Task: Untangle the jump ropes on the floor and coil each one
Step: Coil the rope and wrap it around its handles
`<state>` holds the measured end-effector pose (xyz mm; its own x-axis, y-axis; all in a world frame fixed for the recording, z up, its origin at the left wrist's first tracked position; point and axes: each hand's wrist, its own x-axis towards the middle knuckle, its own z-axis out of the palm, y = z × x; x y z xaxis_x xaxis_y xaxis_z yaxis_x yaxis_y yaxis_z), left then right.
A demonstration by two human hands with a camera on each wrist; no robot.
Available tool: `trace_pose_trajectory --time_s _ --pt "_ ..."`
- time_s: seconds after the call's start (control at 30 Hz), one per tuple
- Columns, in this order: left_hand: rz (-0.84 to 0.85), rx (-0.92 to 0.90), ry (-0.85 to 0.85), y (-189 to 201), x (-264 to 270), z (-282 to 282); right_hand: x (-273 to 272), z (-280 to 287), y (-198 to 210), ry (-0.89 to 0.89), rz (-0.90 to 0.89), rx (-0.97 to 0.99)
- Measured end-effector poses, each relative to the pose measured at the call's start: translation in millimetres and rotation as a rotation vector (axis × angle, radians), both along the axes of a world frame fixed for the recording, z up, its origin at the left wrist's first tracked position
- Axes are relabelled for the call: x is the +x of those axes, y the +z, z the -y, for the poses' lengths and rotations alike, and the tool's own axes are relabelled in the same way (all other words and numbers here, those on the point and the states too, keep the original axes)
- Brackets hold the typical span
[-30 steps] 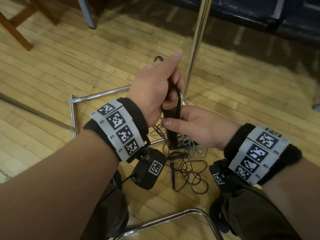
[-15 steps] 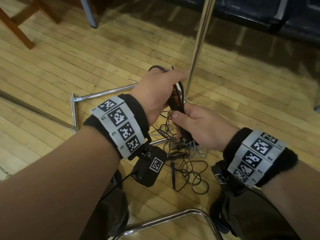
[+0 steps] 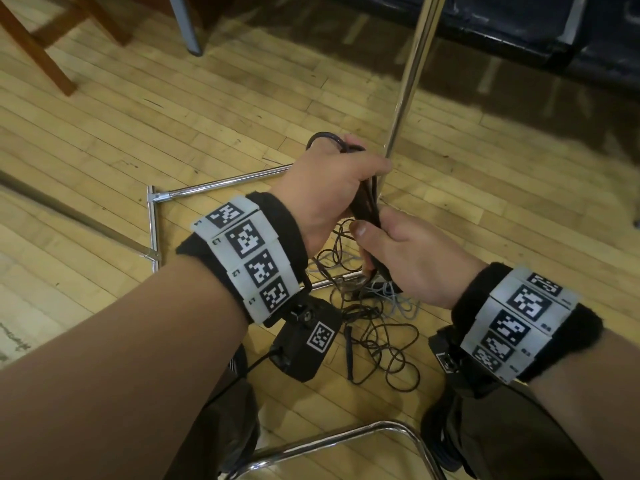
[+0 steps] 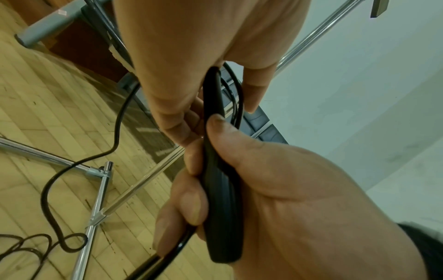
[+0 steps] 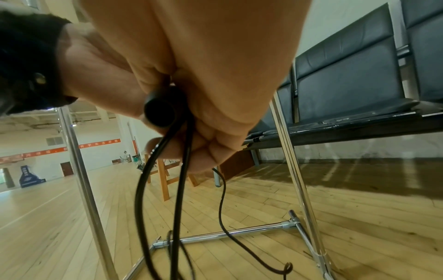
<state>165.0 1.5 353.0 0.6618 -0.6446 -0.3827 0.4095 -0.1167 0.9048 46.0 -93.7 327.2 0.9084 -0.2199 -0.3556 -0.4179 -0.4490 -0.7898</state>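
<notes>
Both hands close around 1 black rope handle [image 4: 221, 199]: the right hand [image 3: 412, 258] grips it low, the left hand [image 3: 329, 188] holds what looks like looped cord above. More tangled rope [image 3: 377, 337] lies on the floor [image 3: 138, 116] below.

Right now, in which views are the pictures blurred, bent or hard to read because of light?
Head view: sharp on the hands; the wooden chair leg at top left is smeared. Left wrist view: the left hand fills the top, soft from closeness, and the chrome bar curves. Right wrist view: the chrome legs splay from wide-angle distortion, and the far hall looks pale and washed out.
</notes>
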Motion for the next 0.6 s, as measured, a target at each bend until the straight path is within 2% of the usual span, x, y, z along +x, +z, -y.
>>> trace_pose_trajectory --time_s 0.13,0.2,0.27,0.33,0.4,0.6 --pt "-0.057 -0.100 -0.081 3 -4 1 6 0 7 -0.121 0.045 0.112" --pt "-0.056 -0.096 -0.075 2 -4 1 7 4 7 -0.105 0.053 0.084" --pt "-0.073 -0.085 -0.048 1 -1 -1 6 9 6 -0.044 0.016 -0.023" --pt "-0.039 -0.013 -0.029 -1 5 -3 3 13 6 0.012 -0.050 -0.101" --pt "0.029 0.091 -0.030 -5 12 -7 0 16 9 0.048 -0.069 -0.083" --pt "0.210 0.345 -0.108 -10 24 -21 -5 33 14 0.037 -0.002 -0.111"
